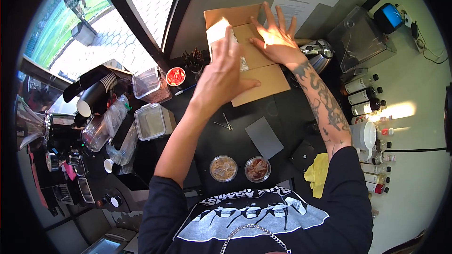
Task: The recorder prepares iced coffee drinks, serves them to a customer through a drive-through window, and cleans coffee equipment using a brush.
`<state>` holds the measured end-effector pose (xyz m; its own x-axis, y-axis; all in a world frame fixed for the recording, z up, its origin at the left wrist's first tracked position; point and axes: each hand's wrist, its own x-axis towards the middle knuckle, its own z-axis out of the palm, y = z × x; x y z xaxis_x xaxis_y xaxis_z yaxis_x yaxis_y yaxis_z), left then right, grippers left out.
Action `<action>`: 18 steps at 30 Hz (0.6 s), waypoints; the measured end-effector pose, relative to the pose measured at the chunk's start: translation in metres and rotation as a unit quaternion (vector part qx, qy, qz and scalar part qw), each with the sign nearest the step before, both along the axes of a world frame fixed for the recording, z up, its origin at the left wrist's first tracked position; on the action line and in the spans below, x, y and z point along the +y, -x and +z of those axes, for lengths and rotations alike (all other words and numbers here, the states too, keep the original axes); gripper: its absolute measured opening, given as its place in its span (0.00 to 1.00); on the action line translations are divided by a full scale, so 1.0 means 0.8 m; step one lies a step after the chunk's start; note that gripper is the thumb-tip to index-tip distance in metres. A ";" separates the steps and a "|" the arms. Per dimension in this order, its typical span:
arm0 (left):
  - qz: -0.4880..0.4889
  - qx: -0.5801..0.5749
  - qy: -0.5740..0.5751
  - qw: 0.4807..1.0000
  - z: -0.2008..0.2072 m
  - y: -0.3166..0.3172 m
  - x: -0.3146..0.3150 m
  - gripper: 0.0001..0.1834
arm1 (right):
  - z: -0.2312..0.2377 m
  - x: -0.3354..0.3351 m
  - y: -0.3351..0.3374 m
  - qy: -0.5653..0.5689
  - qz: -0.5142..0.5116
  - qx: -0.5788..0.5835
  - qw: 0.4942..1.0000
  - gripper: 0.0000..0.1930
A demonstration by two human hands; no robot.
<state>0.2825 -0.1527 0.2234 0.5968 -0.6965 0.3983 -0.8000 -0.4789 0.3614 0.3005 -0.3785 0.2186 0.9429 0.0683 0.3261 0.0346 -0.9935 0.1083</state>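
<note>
An opened cardboard box (pixel 262 84) lies at the far side of the black counter, its flaps spread and something white partly showing inside. My left hand (pixel 219 71) is over the box's left side, slightly blurred, fingers stretched out and thumb apart; it appears to hold nothing. On the box's right side is my right hand (pixel 278 42), fingers spread, in bright sunlight. Whether either palm presses on the cardboard is hard to see. Nearer to me stand two clear cups of iced drink, a paler one (pixel 223 168) and a darker reddish one (pixel 257 169).
A grey card (pixel 264 137) and thin metal tongs (pixel 225 122) lie mid-counter. Clear containers (pixel 151 121) and a red-filled tub (pixel 175 76) stand left. A steel kettle (pixel 318 54), bottles (pixel 365 95) and a yellow cloth (pixel 317 175) are on the right.
</note>
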 end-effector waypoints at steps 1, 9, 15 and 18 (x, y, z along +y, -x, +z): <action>0.044 0.053 0.079 0.995 0.008 -0.003 0.006 0.42 | -0.004 -0.008 -0.011 0.016 0.020 -0.014 1.000 0.32; 0.158 0.076 0.092 0.980 0.010 -0.005 0.047 0.48 | 0.048 0.069 -0.006 0.024 0.130 0.042 0.990 0.18; 0.153 0.100 0.127 0.975 0.009 -0.002 0.048 0.49 | 0.001 0.078 -0.030 0.105 0.222 0.041 0.969 0.05; 0.151 0.094 0.121 0.977 0.010 -0.003 0.050 0.48 | -0.009 0.073 -0.032 0.122 0.316 -0.052 0.939 0.05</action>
<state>0.2846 -0.1124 0.2310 0.8393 -0.3758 0.3929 -0.5436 -0.5655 0.6203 0.3260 -0.3201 0.2117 0.6527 0.6885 0.3160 0.5857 -0.7232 0.3661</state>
